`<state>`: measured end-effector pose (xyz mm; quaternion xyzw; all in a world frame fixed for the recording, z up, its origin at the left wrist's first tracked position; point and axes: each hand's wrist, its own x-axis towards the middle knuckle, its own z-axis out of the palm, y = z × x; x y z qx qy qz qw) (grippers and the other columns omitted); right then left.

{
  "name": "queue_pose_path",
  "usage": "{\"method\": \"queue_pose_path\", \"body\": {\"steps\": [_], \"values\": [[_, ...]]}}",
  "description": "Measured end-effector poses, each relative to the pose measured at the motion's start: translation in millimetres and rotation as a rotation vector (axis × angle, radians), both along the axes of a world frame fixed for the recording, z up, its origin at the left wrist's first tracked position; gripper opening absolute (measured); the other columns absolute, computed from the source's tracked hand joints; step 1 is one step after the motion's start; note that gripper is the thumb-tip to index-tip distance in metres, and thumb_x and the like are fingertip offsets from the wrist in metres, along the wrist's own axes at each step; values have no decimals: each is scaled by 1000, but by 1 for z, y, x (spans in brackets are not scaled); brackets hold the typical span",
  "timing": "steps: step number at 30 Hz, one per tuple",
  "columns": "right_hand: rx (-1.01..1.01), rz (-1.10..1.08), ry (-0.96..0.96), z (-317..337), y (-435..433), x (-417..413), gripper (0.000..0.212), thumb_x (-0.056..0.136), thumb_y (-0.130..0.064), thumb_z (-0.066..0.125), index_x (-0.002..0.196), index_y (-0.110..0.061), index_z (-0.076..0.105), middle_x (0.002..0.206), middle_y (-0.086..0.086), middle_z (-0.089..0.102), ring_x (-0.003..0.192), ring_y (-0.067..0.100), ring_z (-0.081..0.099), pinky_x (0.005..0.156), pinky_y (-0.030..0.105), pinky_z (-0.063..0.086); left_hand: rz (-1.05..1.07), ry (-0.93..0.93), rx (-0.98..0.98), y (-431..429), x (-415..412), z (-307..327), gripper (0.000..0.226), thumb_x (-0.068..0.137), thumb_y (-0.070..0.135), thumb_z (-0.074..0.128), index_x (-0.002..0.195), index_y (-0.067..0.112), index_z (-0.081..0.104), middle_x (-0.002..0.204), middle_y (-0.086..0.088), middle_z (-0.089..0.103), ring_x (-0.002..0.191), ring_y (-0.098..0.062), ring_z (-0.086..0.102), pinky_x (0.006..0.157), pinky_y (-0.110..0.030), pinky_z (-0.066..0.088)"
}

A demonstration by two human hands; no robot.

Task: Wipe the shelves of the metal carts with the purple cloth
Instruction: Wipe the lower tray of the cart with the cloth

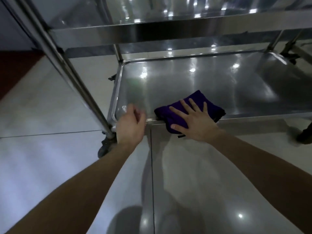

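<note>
A folded purple cloth lies on the front edge of the metal cart's bottom shelf, hanging partly over the rim. My right hand lies flat on the cloth with fingers spread and straight. My left hand is at the shelf's front left corner, fingers loosely curled over the front rim; whether they clamp the rim is unclear. The shelf surface is shiny steel with light reflections.
A higher shelf of the cart overhangs the bottom one. Steel posts rise at the left, with a caster wheel below the front left corner. Glossy floor tiles surround the cart. A dark object is at right.
</note>
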<state>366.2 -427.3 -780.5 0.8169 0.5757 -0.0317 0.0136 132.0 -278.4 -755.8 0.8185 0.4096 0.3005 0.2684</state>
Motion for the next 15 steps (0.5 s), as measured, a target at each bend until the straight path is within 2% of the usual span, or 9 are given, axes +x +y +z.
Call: {"method": "queue_pose_path", "body": {"steps": [2,4,5,7,9,10,12,15], "values": [[5,-8,8,0,3,-3,83,92,-93,6,166,-57,-11,182,4,-5,166,38,-5,123,80,-1,69,102,-16,-1,-37,-3,52,98,71,37,83,26,58,67,7,63,63,-15,64,63,-39,56],[11,-12,6,2,6,-6,85,92,-93,7,166,-56,-9,182,5,-5,166,38,-5,123,80,-1,220,103,-38,10,-67,1,57,95,72,45,77,20,59,64,4,63,64,-22,65,65,-42,56],[10,-12,2,3,7,-7,85,92,-92,7,167,-55,-9,182,5,-4,166,38,-5,124,80,0,324,54,-57,18,-77,4,56,92,73,52,79,19,58,67,2,63,67,-26,65,67,-43,56],[0,-22,-5,4,10,-10,86,92,-92,8,167,-54,-9,182,5,-4,166,39,-5,124,80,1,484,-134,-121,35,-90,19,62,82,75,69,97,17,54,83,1,63,81,-28,66,74,-43,54],[-23,-34,-2,5,15,-14,87,91,-92,7,167,-54,-10,182,6,-6,166,40,-6,123,80,1,409,-296,-194,50,-90,38,72,76,70,85,117,20,53,107,1,66,99,-22,67,87,-38,55],[-34,-41,1,5,18,-17,87,90,-92,6,167,-54,-11,182,6,-7,166,40,-7,123,81,0,330,-331,-219,58,-86,48,72,77,67,88,120,20,55,112,1,69,104,-20,69,91,-35,56],[-48,-52,10,6,29,-27,88,90,-92,4,167,-53,-12,181,7,-7,165,42,-8,122,82,0,230,-395,-295,70,-78,61,65,81,63,89,116,14,62,105,-7,75,95,-17,75,92,-38,60],[-37,-50,15,5,54,-62,85,94,-89,7,169,-51,-8,181,10,-4,164,45,-7,120,84,-1,234,-460,-342,84,-69,64,57,93,54,81,105,1,65,89,-18,73,75,-19,75,90,-48,62]]}}
